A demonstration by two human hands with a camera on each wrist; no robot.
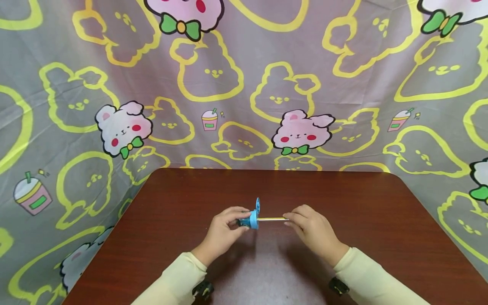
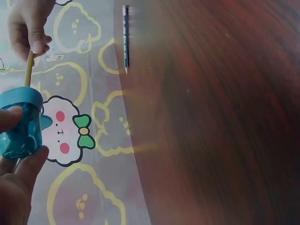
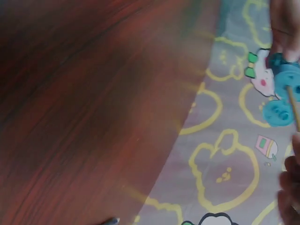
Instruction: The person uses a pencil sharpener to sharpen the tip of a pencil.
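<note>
A blue pencil sharpener (image 1: 249, 220) with a see-through body is gripped between the thumb and fingers of my left hand (image 1: 223, 233). Its round flip lid (image 3: 278, 113) stands open, sticking up from the rim in the head view. A yellowish pencil (image 1: 271, 219) runs level from the sharpener's hole to my right hand (image 1: 310, 226), which pinches its outer end. The pencil's inner end is hidden inside the sharpener. Both hands are held above the table. In the left wrist view, the sharpener's body (image 2: 21, 133) shows between thumb and fingers.
The dark red-brown wooden table (image 1: 190, 190) has a far edge against a grey cloth (image 1: 244, 110) printed with cartoon bears. A second, dark pencil (image 2: 125, 40) with a sharpened tip shows in the left wrist view, along the line where table and cloth meet.
</note>
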